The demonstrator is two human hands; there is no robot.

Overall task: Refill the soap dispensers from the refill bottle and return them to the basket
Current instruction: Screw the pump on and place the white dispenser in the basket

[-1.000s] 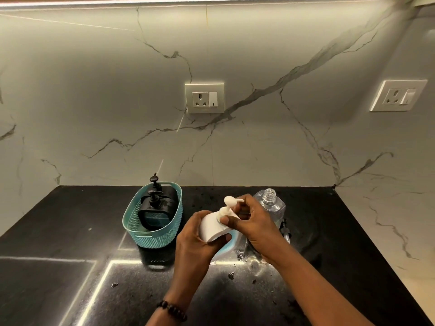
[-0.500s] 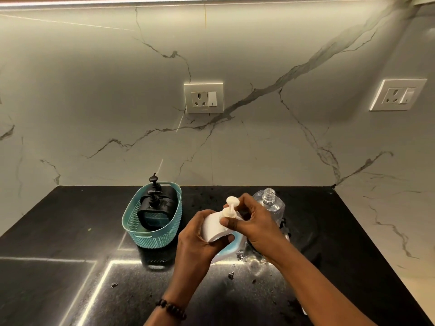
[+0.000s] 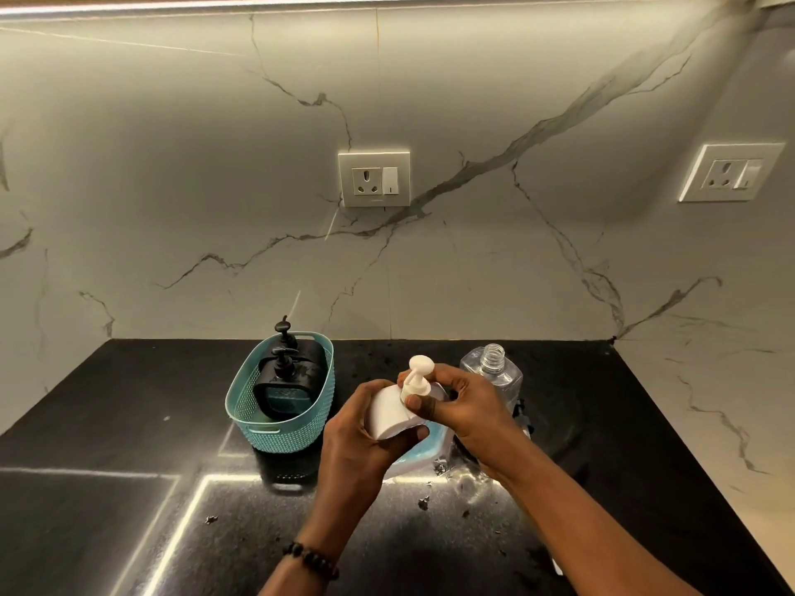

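Observation:
A white soap dispenser [image 3: 393,412] is held tilted above the black counter. My left hand [image 3: 365,428] wraps its body from below. My right hand [image 3: 462,406] grips the collar of its white pump head [image 3: 418,374]. Behind my right hand stands the clear refill bottle [image 3: 494,369], uncapped and upright. The teal basket [image 3: 275,432] sits to the left with two black pump dispensers [image 3: 286,380] inside it. A blue and white object [image 3: 423,449] lies under my hands, mostly hidden.
The black counter [image 3: 129,423] runs back to a marble wall with two power sockets [image 3: 373,178]. Small dark specks are scattered on the counter near my wrists. The counter's right edge meets a marble side wall.
My right hand's fingers have shifted around the pump collar and the pump head has turned. The white dispenser has stayed in about the same place.

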